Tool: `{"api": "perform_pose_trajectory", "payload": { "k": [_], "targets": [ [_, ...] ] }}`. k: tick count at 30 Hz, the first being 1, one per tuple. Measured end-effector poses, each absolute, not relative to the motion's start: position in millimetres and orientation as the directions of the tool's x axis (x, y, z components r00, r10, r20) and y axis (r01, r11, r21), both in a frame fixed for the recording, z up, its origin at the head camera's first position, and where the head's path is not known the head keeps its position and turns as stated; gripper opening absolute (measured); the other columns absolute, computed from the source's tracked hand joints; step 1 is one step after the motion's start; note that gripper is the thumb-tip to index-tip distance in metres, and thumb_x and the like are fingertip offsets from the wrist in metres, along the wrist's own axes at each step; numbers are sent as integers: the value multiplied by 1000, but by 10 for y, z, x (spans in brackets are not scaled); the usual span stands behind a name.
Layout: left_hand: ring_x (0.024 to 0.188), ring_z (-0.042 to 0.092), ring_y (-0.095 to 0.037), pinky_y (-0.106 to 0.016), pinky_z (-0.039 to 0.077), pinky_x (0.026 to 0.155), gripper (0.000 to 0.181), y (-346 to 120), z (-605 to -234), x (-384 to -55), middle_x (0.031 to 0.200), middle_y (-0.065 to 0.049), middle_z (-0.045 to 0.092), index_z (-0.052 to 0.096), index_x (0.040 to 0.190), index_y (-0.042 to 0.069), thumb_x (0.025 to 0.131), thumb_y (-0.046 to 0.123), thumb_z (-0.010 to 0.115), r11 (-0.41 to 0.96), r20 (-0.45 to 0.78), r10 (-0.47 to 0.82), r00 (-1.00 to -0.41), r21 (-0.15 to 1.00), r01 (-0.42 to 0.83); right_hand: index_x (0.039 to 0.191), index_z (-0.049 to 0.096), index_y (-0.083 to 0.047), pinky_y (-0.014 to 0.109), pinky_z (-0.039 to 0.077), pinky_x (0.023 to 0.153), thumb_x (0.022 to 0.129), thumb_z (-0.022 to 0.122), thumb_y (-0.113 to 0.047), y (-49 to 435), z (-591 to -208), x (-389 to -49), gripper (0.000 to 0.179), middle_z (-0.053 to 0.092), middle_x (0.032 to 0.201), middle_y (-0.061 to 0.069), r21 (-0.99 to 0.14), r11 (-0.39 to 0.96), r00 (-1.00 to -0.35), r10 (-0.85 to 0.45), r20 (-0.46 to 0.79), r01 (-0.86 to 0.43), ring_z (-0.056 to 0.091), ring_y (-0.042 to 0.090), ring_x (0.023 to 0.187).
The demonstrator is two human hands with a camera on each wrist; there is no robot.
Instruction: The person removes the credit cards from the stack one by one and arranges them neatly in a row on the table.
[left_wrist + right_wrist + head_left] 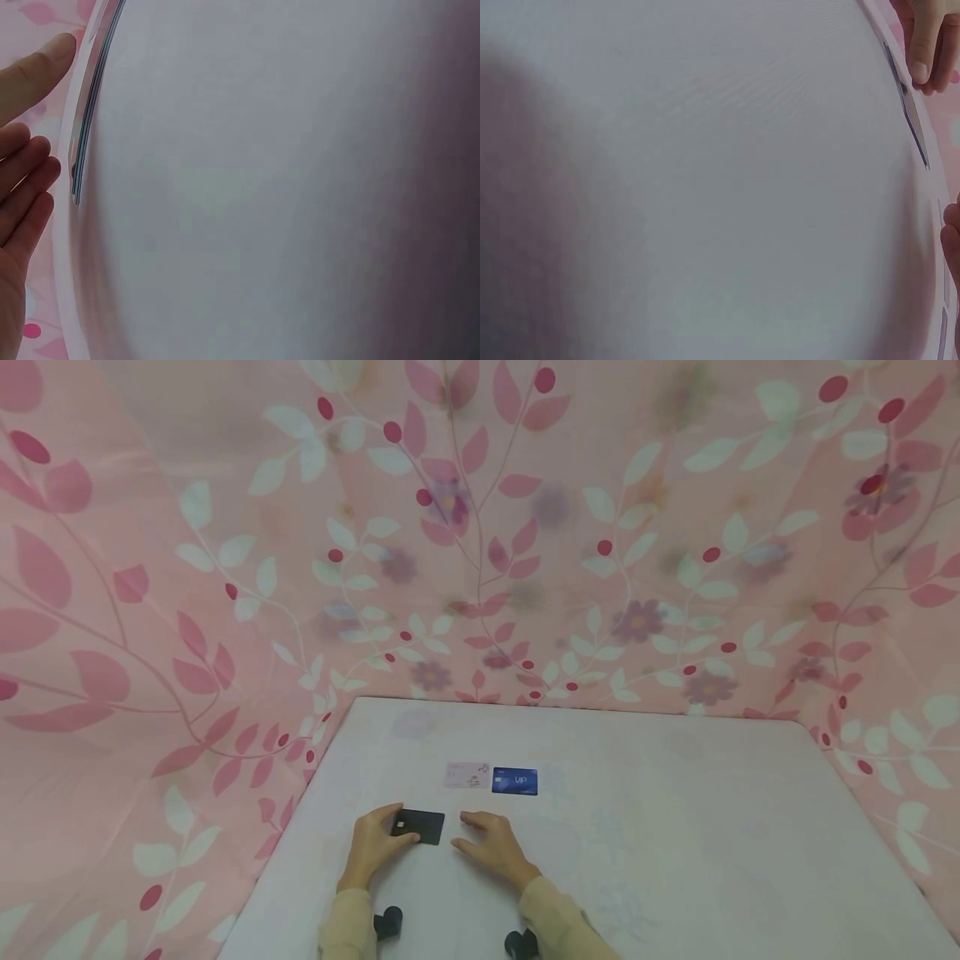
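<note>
A black card point(423, 827) with a small chip lies on the white table. Thin dark edges point(94, 105) show side-on in the left wrist view, several layers close together. My left hand point(375, 843) curves around the card's left end, thumb and fingers apart; in the left wrist view its fingertips appear slightly clear of it. My right hand point(491, 847) is just right of the card, thumb and fingers parted, holding nothing. In the right wrist view, the left thumb point(921, 67) is near the card point(911, 120), and only right fingertips point(951, 232) show.
Beyond the hands, a pale pink card point(467, 775) lies beside a blue VIP card point(515, 782). The white table point(675, 843) extends to the right. Pink floral cloth point(480, 568) hangs behind and at both sides. Small black devices point(390, 922) sit at the wrists.
</note>
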State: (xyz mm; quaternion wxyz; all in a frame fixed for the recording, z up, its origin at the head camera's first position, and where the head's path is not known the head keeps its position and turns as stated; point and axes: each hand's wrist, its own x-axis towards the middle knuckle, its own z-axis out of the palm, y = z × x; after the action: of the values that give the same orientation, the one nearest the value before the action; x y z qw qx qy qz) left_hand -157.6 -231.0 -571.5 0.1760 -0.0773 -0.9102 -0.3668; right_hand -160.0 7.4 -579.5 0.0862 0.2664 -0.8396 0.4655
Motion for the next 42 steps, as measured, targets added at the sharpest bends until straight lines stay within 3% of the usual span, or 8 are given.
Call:
{"api": "perform_pose_trajectory", "payload": {
  "k": [9,25,33,42],
  "targets": [
    [104,61,-41,-49,47,93,62,-2341,-5712,-1621,108,-25,66,65,107,-8,57,19,90,702,263,15,-965,684,197,110,65,7,36,51,92,80,74,-20,10,-5825,-1638,41,68,108,15,-739,436,-851,-369,374,-514,64,27,102],
    [107,59,-43,-50,45,96,71,-2361,-5739,-1618,110,-26,64,65,110,-7,52,23,91,691,202,41,-978,702,174,118,61,4,40,44,99,80,74,-23,-106,-5833,-1659,48,64,117,15,-751,500,-888,-381,256,-431,58,30,112],
    [107,58,-43,-51,44,96,71,-2372,-5740,-1622,111,-26,64,65,110,-7,49,18,91,703,206,73,-976,683,197,121,59,3,39,44,98,77,75,-31,-179,-5860,-1676,58,61,116,14,-675,573,-877,-406,259,-465,54,28,109],
    [110,56,-44,-52,42,98,64,-2384,-5698,-1631,114,-27,62,65,110,-6,54,13,89,699,172,97,-980,690,190,119,62,0,33,44,93,73,77,-43,-265,-5783,-1672,65,55,112,7,-601,640,-868,-446,217,-479,47,20,103]
  ]
}}
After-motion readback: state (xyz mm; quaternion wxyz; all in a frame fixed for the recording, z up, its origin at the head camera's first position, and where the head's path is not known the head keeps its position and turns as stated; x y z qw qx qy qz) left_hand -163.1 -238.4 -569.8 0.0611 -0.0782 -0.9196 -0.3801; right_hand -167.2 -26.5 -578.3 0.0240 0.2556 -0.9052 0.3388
